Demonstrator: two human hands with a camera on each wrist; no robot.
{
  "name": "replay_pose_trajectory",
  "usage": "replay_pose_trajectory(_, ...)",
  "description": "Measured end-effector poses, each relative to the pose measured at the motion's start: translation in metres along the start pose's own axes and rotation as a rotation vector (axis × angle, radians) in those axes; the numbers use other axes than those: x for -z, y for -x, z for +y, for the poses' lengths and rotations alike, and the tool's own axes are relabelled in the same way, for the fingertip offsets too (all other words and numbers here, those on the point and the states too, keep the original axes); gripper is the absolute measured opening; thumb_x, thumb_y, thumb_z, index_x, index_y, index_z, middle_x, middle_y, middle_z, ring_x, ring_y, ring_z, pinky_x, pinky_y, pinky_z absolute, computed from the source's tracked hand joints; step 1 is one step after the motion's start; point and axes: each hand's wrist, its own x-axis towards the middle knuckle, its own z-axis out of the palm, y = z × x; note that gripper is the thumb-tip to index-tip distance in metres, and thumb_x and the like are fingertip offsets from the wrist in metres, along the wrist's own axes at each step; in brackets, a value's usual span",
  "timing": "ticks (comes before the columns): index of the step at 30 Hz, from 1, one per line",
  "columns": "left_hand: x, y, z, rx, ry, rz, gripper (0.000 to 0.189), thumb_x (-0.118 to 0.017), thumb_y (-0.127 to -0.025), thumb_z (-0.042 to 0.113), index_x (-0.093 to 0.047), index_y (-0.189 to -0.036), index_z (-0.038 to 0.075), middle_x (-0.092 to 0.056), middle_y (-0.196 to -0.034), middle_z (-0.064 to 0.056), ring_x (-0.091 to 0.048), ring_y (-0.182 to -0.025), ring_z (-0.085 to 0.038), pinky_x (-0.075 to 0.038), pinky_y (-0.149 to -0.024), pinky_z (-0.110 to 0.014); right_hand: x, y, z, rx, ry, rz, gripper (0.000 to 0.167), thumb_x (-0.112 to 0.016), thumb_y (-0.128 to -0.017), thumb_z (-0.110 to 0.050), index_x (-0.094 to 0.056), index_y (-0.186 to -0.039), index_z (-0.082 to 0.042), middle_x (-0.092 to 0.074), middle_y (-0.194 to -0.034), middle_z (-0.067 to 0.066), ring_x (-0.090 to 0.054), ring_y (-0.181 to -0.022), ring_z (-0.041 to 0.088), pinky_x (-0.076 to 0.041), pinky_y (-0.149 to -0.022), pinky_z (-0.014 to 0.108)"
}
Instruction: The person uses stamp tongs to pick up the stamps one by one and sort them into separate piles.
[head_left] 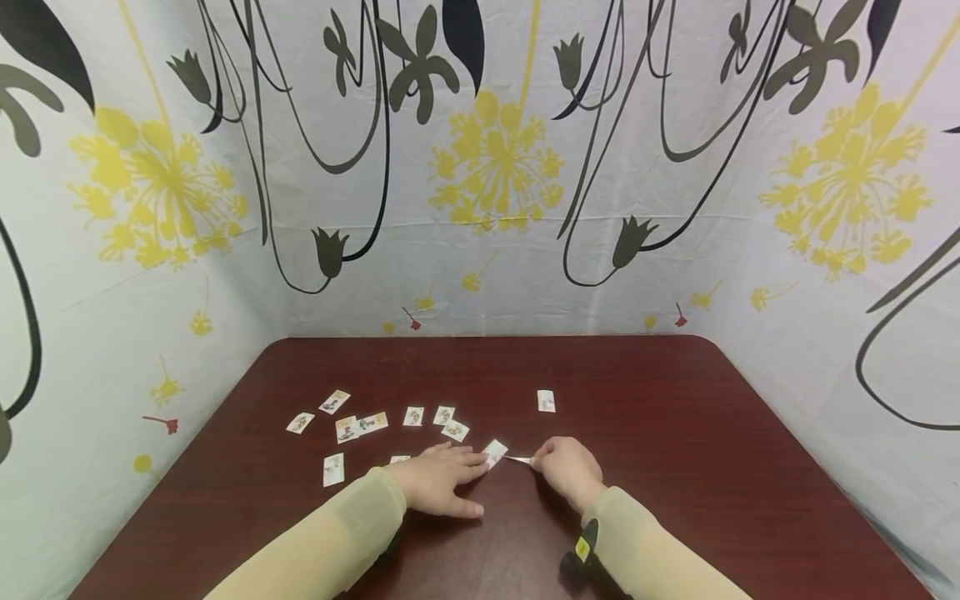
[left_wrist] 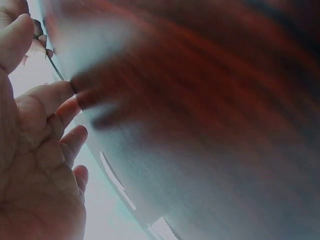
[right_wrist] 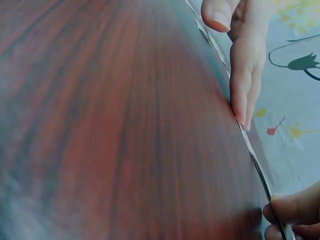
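Note:
My left hand lies with its fingers spread, fingertips pressing the near left edge of a small white printed sticker card on the table. My right hand pinches slim pointed tweezers between thumb and fingers. Their tip meets the right side of that card. In the right wrist view the dark tweezers lie almost flat along the tabletop, tip at the card's edge. The left wrist view shows the open palm and the fingertips on the table. The card's print is too small to read.
Several similar small cards lie to the left, among them a pair overlapping and a lone one. Another card lies farther back on the right. The dark red table ends against a patterned cloth wall.

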Motion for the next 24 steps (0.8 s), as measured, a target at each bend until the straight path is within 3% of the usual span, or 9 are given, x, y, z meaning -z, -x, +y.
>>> replay_pose_trajectory(13,0.0037,0.0013,0.003,-0.043,0.047,-0.03,0.063,-0.05,-0.095,0.055,-0.042,-0.147,0.02,-0.035,-0.153,0.008,-0.026,-0.143,-0.018,-0.019,-0.115,-0.045,0.0015,-0.0075,0.0027,-0.004,0.016,0.003,0.011,-0.069,-0.084,-0.022,-0.07,-0.074,-0.017,-0.064,-0.077,-0.006,-0.057,-0.072,0.015,-0.044,-0.065,0.038)
replay_pose_trajectory(24,0.0022,0.0003,0.0022,-0.008,0.024,-0.028,0.069,-0.049,-0.093,0.058,-0.037,-0.15,0.019,-0.029,-0.155,0.007,-0.022,-0.144,-0.018,-0.014,-0.116,-0.049,0.0026,-0.0087,0.0025,0.007,0.019,-0.005,0.01,-0.069,-0.084,-0.022,-0.071,-0.074,-0.018,-0.064,-0.077,-0.007,-0.057,-0.072,0.015,-0.044,-0.065,0.037)
